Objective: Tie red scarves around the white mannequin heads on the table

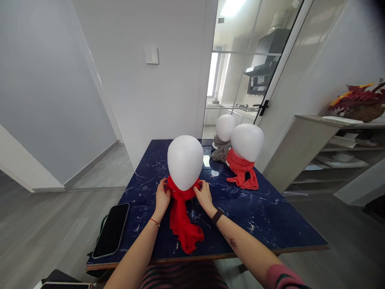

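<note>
Your striped top fills the bottom edge, then both bare forearms run up to the near mannequin head, smooth matte white and egg-shaped; your left hand has its fingers curled onto the soft red scarf at the neck's left side; your right hand, black watch on the wrist, pinches the same fabric on the right side; the scarf wraps the neck and its crinkly tail hangs down toward the edge of the glossy navy marble-veined table; a flat black phone lies off to the left; further back stand two more white heads, one in a red scarf, one in grey.
</note>
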### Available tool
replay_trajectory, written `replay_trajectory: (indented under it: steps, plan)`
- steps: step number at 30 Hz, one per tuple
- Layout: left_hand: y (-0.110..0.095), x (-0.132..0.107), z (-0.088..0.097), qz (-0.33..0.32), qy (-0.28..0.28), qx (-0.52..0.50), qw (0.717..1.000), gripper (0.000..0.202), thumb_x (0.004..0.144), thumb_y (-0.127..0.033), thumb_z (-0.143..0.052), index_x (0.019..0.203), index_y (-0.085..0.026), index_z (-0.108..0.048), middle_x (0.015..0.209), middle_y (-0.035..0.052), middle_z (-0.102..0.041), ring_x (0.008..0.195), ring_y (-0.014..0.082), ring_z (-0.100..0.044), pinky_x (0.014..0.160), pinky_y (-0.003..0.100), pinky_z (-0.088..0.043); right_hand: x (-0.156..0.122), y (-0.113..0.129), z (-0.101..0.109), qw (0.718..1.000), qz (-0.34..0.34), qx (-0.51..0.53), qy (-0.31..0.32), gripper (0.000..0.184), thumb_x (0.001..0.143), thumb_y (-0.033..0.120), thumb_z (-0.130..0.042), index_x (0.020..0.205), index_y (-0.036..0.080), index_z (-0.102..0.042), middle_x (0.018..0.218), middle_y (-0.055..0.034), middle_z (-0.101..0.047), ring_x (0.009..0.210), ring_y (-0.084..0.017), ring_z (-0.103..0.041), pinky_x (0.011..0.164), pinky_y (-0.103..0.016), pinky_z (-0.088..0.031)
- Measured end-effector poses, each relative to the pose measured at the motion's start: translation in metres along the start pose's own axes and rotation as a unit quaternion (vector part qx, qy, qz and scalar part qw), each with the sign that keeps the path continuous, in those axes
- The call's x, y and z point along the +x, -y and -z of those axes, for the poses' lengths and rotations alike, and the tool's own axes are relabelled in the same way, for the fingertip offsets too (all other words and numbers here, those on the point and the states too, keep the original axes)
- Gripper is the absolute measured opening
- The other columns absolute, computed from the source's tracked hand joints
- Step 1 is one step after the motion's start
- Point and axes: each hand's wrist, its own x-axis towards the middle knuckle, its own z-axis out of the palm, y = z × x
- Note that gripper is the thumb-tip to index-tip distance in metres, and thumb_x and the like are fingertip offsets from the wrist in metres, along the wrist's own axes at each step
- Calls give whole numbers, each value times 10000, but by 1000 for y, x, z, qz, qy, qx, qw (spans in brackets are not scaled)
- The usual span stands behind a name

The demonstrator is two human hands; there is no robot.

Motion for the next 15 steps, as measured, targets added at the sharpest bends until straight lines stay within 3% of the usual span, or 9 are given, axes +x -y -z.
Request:
replay_trajectory:
  steps: [4,8,10,15]
  plan:
    - [-7,-7,-5,-99,27,60,993,456,734,-56,-373,1075,-193,-642,1142,95,-569,1037,219,-575,941,377,-450,-5,-2,-1,1000,15,9,-4,257,761,382,-531,952,209,-538,988,-73,-535,825,-216,-560,761,-354,-463]
    - [-6,-12,-8,-69,-17,37,997,373,792,-143,-400,1069,-172,-647,1218,110,-518,1133,238,-525,1016,404,-403,-7,-5,-1,998,27,53,-9,271,781,415,-529,945,200,-542,987,-77,-541,799,-203,-550,760,-355,-471]
    - [-6,-14,-8,-43,-37,4,998,353,801,-173,-407,1067,-155,-638,1168,116,-540,1093,235,-543,1001,414,-416,-8,-6,-1,995,24,92,-16,270,813,433,-492,930,196,-546,972,-79,-557,809,-198,-556,758,-345,-479]
    - [-16,-20,-5,-78,-1,-4,997,254,822,-240,-456,956,-163,-657,1058,100,-599,1019,229,-567,961,401,-437,-10,-7,-3,985,1,175,-2,285,844,442,-442,945,204,-562,965,-75,-591,719,-171,-562,602,-299,-504]
